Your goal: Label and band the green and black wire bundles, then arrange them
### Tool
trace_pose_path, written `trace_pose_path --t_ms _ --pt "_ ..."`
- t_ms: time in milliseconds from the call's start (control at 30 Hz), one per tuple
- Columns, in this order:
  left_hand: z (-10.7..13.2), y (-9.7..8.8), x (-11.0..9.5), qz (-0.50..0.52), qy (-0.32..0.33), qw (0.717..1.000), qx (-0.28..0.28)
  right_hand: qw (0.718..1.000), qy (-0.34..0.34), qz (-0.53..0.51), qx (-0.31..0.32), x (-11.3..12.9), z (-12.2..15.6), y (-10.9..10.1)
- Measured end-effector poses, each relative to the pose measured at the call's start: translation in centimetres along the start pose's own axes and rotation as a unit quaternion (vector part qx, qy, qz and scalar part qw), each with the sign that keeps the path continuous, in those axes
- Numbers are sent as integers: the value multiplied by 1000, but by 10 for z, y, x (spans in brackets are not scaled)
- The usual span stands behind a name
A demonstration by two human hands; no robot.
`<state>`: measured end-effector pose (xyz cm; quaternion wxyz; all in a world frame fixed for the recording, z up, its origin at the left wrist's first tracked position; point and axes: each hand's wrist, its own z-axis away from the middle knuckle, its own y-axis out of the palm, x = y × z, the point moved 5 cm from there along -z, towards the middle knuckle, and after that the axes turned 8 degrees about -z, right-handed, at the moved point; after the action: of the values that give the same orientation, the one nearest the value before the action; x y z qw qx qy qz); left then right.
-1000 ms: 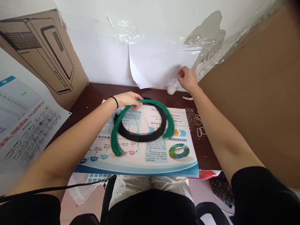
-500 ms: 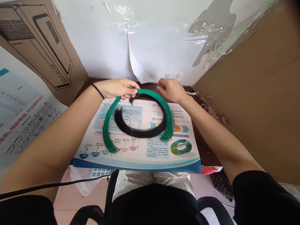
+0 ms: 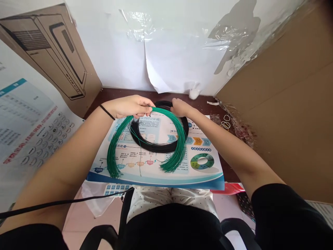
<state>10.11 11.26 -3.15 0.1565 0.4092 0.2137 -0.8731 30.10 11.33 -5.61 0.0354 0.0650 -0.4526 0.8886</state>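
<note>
A bundle of green wires (image 3: 179, 146) arches over a printed poster (image 3: 203, 175) on a dark table. My left hand (image 3: 130, 106) pinches the top of the green arch, fingers closed on it; a black band is on that wrist. My right hand (image 3: 179, 107) is closed on the same bundle a little to the right, at the top of a coil of black wires (image 3: 156, 147). The black coil lies flat on the poster under the green arch. Both loose green ends hang toward me.
A printed cardboard box (image 3: 59, 52) leans at the back left, and a large plain cardboard sheet (image 3: 281, 104) stands on the right. Several rubber bands (image 3: 225, 122) lie on the table's right side. White paper and torn plastic film cover the wall behind. A sheet with printed icons (image 3: 28, 139) lies left.
My right hand came down from the wall paper to the top of the wire bundle and closed on it. The green wires' loose ends swung closer together and nearer to me.
</note>
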Motion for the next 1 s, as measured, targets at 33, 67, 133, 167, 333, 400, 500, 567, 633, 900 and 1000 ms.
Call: trace_pose_path --t_ms 33,67,133,167,333,400,500,567,633,900,1000 --pt "-1 1 1 1 2 1000 2 1000 8 -5 -8 -2 1 -1" --pt "-1 1 1 0 3 1000 4 1000 17 -15 -16 -4 2 -3" --pt "-2 3 1 -1 6 1000 8 997 30 -56 -36 -10 4 -7" --pt "-2 4 1 -2 7 1000 9 994 33 -92 -46 -13 5 -10" --pt "-2 8 2 5 11 1000 7 941 55 -327 -72 -30 7 -17" --pt "-4 9 4 7 13 1000 8 929 54 -357 -87 -37 9 -25" --pt "-12 10 9 9 6 1000 4 924 22 -369 -100 -42 15 -45" --pt "-23 12 14 11 -2 1000 -6 925 3 -364 -110 -43 20 -63" --pt "-35 12 17 20 -5 1000 -23 931 0 -344 -119 -42 27 -83" --pt "-72 3 18 21 21 997 -67 930 -25 -293 -222 -20 85 -164" --pt "-81 1 25 -9 -1 998 -66 942 -34 -241 -229 -30 97 -198"
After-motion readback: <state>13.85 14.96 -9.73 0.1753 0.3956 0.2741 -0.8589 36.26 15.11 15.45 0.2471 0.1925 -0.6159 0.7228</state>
